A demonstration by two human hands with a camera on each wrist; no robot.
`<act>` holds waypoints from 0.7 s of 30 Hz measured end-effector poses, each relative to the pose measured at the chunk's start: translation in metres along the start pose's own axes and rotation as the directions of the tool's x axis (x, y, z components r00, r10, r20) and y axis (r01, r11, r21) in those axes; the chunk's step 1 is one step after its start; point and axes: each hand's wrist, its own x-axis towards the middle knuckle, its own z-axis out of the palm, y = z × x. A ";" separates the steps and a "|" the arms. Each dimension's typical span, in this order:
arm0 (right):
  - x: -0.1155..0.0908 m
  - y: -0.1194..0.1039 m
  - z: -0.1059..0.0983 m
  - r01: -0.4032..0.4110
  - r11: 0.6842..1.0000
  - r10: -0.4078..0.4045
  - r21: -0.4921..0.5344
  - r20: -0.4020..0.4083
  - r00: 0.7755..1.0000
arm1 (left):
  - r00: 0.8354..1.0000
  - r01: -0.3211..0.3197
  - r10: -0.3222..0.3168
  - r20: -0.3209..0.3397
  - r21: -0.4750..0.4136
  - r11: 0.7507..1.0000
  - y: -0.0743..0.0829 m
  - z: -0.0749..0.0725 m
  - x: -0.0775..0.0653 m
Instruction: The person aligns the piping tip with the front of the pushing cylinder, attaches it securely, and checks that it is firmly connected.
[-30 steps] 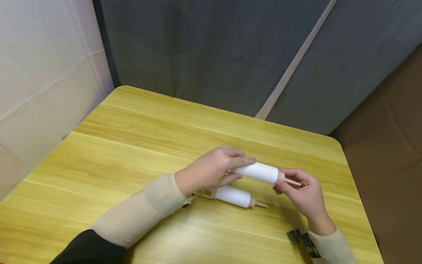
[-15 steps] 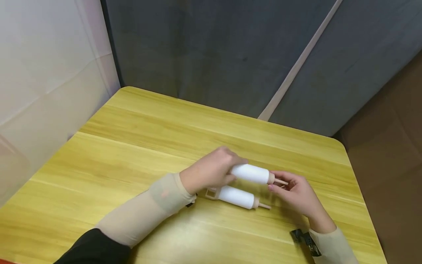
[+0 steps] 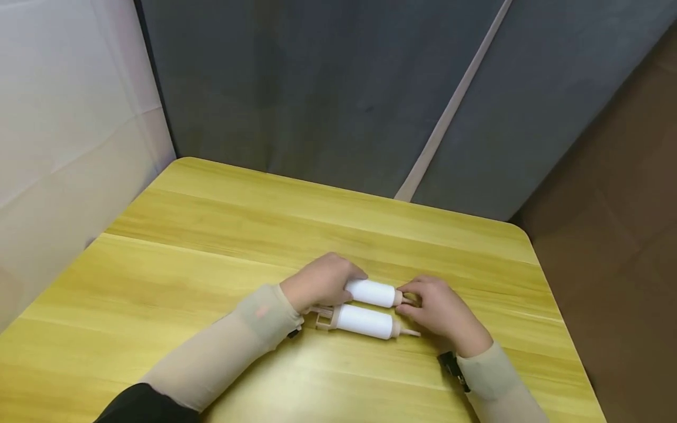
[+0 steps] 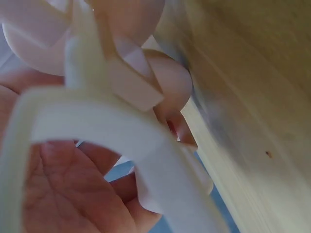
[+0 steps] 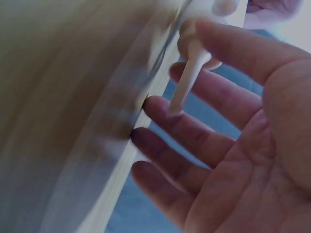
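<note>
Two matching caulking guns, each with a white barrel and a thin beige nozzle, are side by side. My left hand [image 3: 322, 282] grips the rear of the far caulking gun [image 3: 372, 292], covering its back end. The left wrist view shows a pale handle loop [image 4: 102, 116] in front of the palm. At the front end, my right hand [image 3: 439, 308] pinches the nozzle's base between thumb and forefinger; the nozzle [image 5: 187, 80] points back along the other fingers. The near caulking gun [image 3: 365, 321] lies on the table, its beige rear frame partly behind the left wrist.
The wood-grain table [image 3: 211, 217] extends to the left and behind the hands. A grey curtain [image 3: 317, 88] hangs along its far edge, a white sheet [image 3: 69, 117] at the left and a brown panel [image 3: 608, 235] at the right.
Both hands have brought the far caulking gun down and left, close beside the near one. The right hand has moved left with its nozzle. The near caulking gun stays lying on the table.
</note>
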 end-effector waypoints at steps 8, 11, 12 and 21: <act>-0.006 0.035 -0.025 -0.068 0.998 0.067 -0.014 -0.085 0.994 | 0.984 -0.037 0.024 -0.178 -0.070 0.997 -0.028 -0.020 -0.015; -0.009 0.044 -0.030 -0.091 0.995 0.087 -0.046 -0.080 0.993 | 0.967 -0.022 0.021 -0.254 0.000 1.000 -0.043 -0.029 -0.036; -0.011 0.046 -0.029 -0.094 0.994 0.090 -0.053 -0.071 0.993 | 0.964 -0.004 0.011 -0.266 0.026 1.000 -0.048 -0.029 -0.044; -0.024 0.050 -0.016 -0.091 0.990 0.092 -0.106 0.002 0.996 | 0.953 0.129 -0.069 -0.295 0.190 0.973 -0.072 -0.018 -0.081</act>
